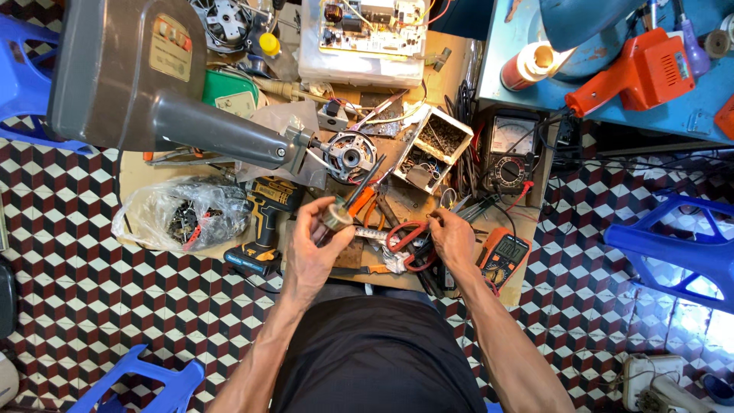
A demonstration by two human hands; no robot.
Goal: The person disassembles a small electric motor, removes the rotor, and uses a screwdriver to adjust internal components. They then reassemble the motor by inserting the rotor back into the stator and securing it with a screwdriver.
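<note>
1. The left hand is pinching a small round metal part, fingers curled closed around it, right over the middle of the cluttered bench.
2. The right hand is sitting at 3 o'clock from that part, fingers bent down onto something small by the red-handled scissors; honestly can't tell what it's gripping.
3. An orange-handled screwdriver is lying just at 1 o'clock of the part.
4. An orange multimeter is lying at 4 o'clock of the right hand, and a cordless drill is lying at 9 o'clock of the left.
</note>
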